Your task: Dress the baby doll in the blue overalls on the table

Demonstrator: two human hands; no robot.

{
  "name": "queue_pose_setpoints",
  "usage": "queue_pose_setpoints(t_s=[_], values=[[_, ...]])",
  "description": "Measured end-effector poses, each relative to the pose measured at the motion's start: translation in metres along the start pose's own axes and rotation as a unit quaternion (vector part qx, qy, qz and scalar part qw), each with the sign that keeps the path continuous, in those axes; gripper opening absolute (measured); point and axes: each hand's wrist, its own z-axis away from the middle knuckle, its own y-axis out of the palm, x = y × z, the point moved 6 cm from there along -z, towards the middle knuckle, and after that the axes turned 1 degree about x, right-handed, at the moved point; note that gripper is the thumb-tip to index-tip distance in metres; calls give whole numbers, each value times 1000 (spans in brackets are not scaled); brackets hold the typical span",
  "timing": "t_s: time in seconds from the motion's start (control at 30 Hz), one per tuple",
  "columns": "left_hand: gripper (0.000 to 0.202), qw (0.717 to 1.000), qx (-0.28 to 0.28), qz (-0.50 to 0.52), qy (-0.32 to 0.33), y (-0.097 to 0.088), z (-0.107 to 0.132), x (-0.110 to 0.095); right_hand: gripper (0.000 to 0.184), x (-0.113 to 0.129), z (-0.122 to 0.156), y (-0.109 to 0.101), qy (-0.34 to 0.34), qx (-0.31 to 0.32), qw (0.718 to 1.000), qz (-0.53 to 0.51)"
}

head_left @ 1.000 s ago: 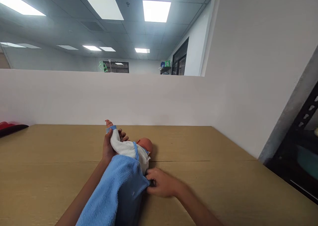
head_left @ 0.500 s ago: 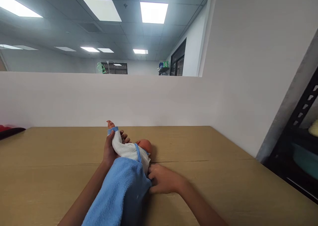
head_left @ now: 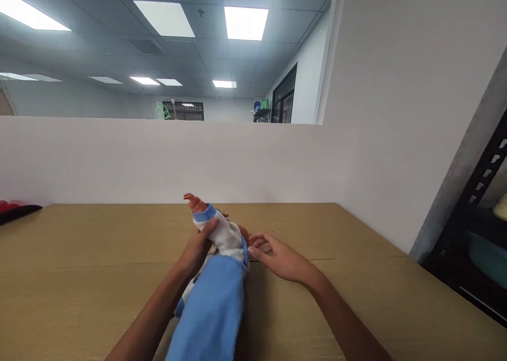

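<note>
A baby doll point(head_left: 220, 234) in a white garment with blue cuffs lies on the tan table point(head_left: 99, 244), its lower body covered by a blue towel point(head_left: 214, 308). The doll's arm points up and away from me, its small hand showing past the cuff. My left hand point(head_left: 200, 243) is closed around that white sleeve. My right hand point(head_left: 277, 255) rests beside the doll near its head, fingers spread and partly touching it. The doll's head is mostly hidden behind the sleeve.
A white partition point(head_left: 119, 160) runs along the table's far edge and a white wall closes the right side. A dark tray with something red point(head_left: 16, 209) sits at the far left. A black metal rack point(head_left: 475, 229) stands at the right.
The doll has rolled to the right, hiding its head. My left hand shifted right with the sleeve. My right hand left the towel's edge and moved up beside the doll's head, opening.
</note>
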Motion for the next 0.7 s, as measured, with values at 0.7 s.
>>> queue_pose_setpoints(t_s=[0.7], values=[[43,863,83,-496,-44,-60,35,25,91,-70,75,-55,-27,-231,963,-137]])
